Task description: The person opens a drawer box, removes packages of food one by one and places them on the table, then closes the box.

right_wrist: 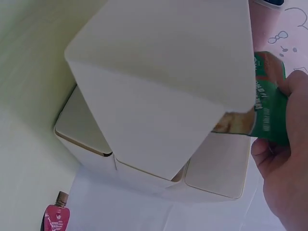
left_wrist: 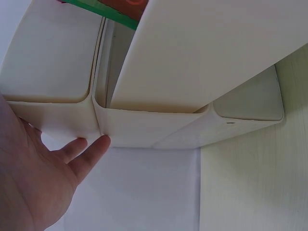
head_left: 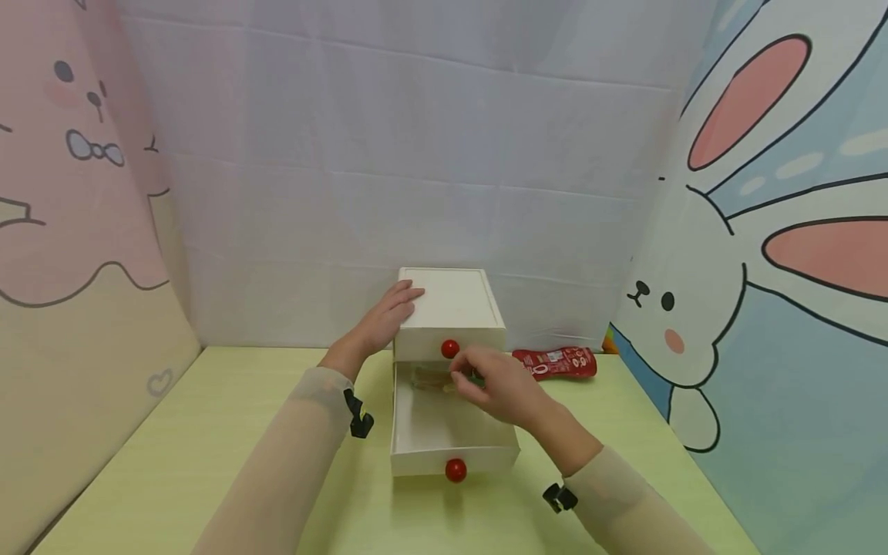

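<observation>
A small white drawer cabinet stands on the table, and its middle drawer is pulled far out by a red knob's width beyond the front. My right hand pinches a green and brown packet over the open drawer. Part of that packet hides behind the drawer's wall in the right wrist view. With fingers extended, my left hand rests on the cabinet's left top edge. Its fingertips touch the cabinet's side in the left wrist view.
Right of the cabinet lies a red pouch with a brown cap. Red knobs stick out from the drawer fronts. A white curtain hangs close behind, and printed cartoon panels stand along both sides of the light green table.
</observation>
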Motion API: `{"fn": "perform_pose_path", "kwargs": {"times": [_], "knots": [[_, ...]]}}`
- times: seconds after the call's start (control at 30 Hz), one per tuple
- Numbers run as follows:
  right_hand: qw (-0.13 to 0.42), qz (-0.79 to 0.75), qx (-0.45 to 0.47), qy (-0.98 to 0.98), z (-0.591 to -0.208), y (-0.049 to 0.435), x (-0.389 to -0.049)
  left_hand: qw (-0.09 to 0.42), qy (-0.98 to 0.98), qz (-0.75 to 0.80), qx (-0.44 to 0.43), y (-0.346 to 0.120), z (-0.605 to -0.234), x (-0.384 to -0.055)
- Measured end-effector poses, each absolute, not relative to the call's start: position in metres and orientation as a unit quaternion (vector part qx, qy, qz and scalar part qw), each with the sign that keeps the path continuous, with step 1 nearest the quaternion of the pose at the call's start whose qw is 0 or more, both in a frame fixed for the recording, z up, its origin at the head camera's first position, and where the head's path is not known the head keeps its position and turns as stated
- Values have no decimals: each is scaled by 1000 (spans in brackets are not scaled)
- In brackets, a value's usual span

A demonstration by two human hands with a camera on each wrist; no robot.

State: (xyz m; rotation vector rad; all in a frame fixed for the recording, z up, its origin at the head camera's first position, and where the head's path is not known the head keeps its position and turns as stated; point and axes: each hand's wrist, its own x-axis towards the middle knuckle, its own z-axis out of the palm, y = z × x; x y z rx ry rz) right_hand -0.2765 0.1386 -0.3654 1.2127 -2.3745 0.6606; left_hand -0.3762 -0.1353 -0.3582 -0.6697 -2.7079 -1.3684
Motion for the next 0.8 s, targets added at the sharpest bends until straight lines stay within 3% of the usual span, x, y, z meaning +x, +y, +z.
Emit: {"fn": "perform_pose_path", "kwargs": {"times": [0.2,0.53,0.8], "knots": [[234,257,418,-839,-361,142,-276,20,-867,-445,-222,-135,-359,-376],[222,330,401,-825,-348,156,-268,18,-869,-444,-218,-135,-359,-376],[281,378,397,-788,-332,176,-262,11,-868,-448,-214,-136,-358,-376]]}}
